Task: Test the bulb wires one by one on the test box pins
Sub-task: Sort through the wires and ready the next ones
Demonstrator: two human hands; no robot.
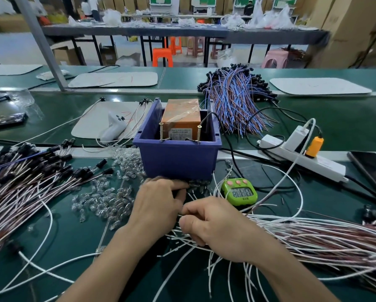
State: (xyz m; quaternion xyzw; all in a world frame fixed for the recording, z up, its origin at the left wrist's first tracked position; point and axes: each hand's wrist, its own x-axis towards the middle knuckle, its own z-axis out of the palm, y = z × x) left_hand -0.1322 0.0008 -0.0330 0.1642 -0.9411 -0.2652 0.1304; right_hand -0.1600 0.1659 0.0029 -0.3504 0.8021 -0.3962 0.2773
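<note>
The test box is a blue plastic bin point(176, 159) holding an orange unit point(181, 116), with two brass screw pins point(161, 131) point(198, 133) standing at its front rim. Just in front of the bin, my left hand point(158, 205) curls its fingers round a bunch of small glass bulbs point(199, 184) on wires. My right hand point(217, 228) pinches thin white wires point(313, 234) from the bundle that fans out to the right. Both hands sit low on the green bench, below the pins.
Loose clear bulbs point(108, 199) lie left of my hands, beside a heap of black-capped wires point(26, 177). A green timer point(240, 191) sits right of the bin, with a white power strip point(300, 155) and a phone point(372, 168) beyond. Blue and brown wires point(237, 99) pile behind.
</note>
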